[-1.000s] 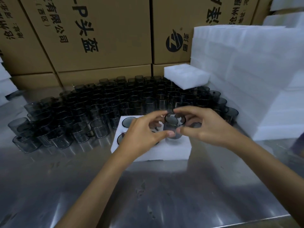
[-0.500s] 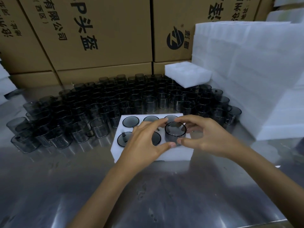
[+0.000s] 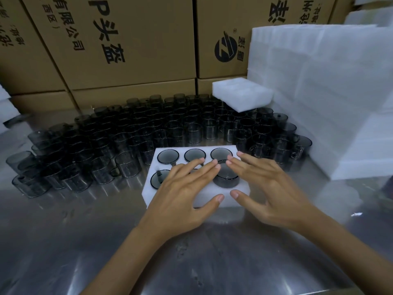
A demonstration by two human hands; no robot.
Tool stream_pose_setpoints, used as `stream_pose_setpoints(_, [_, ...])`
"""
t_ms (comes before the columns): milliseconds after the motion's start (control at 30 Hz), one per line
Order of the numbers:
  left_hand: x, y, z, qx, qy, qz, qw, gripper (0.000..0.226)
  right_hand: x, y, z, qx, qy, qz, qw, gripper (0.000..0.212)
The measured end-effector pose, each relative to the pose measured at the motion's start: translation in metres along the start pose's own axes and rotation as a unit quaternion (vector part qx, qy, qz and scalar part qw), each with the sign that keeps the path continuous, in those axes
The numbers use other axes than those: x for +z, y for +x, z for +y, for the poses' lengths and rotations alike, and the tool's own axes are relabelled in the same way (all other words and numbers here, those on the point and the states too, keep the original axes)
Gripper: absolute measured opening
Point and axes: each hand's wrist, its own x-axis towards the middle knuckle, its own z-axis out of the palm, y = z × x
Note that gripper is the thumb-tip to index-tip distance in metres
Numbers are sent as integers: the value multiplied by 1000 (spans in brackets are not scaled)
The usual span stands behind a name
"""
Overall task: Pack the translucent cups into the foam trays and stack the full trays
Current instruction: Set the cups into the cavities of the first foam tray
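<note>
A white foam tray (image 3: 207,196) lies on the steel table in front of me, with dark translucent cups sunk in its holes. One cup (image 3: 225,177) at the tray's near right hole still stands partly above the foam. My left hand (image 3: 185,192) lies flat over the tray's middle with straight fingers reaching the cup's rim. My right hand (image 3: 265,188) is spread flat on the cup's right side, fingertips on its rim. Neither hand grips anything. Behind the tray stands a crowd of loose translucent cups (image 3: 148,133).
A tall stack of white foam trays (image 3: 323,92) fills the right side. A single foam tray (image 3: 242,96) rests on top of cups at the back. Cardboard boxes (image 3: 131,43) wall off the rear. The bare steel table (image 3: 106,241) stretches toward me.
The cup that both hands pinched above the tray has gone down into the near right hole. Both hands have let go and flattened out over it.
</note>
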Motion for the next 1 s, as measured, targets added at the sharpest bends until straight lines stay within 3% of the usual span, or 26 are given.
stream_pose_setpoints(467, [0, 1, -3, 27, 24, -28, 999, 48, 22, -7, 8, -21, -22, 22, 999, 53])
stream_pose_setpoints(767, [4, 0, -3, 41, 46, -5, 998, 45, 24, -6, 5, -16, -15, 39, 999, 50])
stream_pose_setpoints(900, [1, -2, -7, 39, 101, 91, 990, 43, 29, -12, -4, 55, 71, 84, 992, 51])
stream_pose_setpoints(1000, [-6, -3, -22, -41, 81, 183, 979, 39, 31, -12, -6, 116, 112, 60, 985, 52])
